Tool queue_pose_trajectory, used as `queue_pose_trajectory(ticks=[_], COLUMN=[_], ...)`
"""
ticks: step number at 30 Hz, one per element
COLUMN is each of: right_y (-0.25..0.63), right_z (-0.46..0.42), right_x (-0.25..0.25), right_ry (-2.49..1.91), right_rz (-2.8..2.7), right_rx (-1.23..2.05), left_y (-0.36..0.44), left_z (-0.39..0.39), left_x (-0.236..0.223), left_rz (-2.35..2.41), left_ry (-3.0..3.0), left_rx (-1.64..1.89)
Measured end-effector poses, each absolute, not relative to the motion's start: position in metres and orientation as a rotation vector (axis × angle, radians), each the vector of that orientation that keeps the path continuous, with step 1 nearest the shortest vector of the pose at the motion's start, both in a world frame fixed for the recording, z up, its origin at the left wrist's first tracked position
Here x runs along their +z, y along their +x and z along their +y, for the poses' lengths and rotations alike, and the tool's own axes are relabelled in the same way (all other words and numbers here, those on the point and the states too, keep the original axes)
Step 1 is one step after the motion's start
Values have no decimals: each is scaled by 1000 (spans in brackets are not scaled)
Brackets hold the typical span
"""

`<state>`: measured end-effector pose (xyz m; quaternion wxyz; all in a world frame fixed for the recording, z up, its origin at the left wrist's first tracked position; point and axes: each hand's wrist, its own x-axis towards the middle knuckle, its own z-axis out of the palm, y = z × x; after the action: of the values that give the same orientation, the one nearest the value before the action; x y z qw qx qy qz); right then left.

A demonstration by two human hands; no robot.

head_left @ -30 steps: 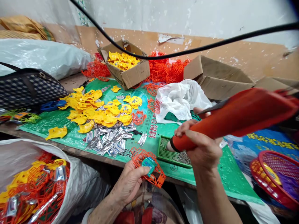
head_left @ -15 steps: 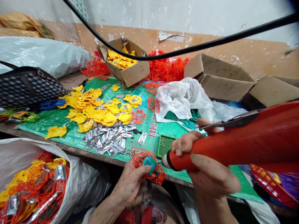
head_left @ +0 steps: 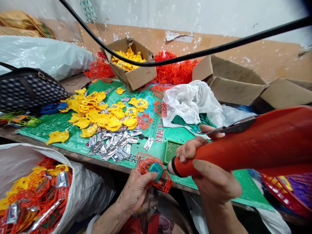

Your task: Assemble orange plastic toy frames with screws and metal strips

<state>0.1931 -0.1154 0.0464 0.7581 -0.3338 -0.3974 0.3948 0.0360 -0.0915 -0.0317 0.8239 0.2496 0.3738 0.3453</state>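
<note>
My left hand grips an orange plastic frame near the table's front edge, its thumb pressing on a teal plastic piece set in the frame. Wrapped around a red electric screwdriver, my right hand holds it almost level, a finger near the dark lever on top. The tool's bit reaches the right side of the teal piece; whether a screw sits there is too small to tell. Just behind lies a small green tray with a grid of holes.
Yellow plastic pieces and silver pieces are heaped on the green-covered table. A white sack of mixed parts stands at the left front. Cardboard boxes and a white bag are behind. A black cable hangs across the view.
The red screwdriver and my right hand have shifted slightly left, toward the teal piece. My left hand and the orange frame stay nearly where they were.
</note>
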Motion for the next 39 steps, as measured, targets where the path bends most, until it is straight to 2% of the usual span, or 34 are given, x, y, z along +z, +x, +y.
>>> queue_pose_trajectory(ticks=[16,24,31,39], right_y=[192,217,219,218], right_z=[-118,-80,-54,-50], right_x=[40,38,11,7], right_ry=[-730,-906,-963,-976], right_rz=[-896,-759,-804,-802], right_rx=[868,549,533,516], left_y=[37,35,36,36], left_z=[-91,-88,-88,-87], left_x=[-25,-30,-34,-32], left_rz=[851,853,819,804], left_ry=[621,634,619,602], left_rx=[710,665,625,615])
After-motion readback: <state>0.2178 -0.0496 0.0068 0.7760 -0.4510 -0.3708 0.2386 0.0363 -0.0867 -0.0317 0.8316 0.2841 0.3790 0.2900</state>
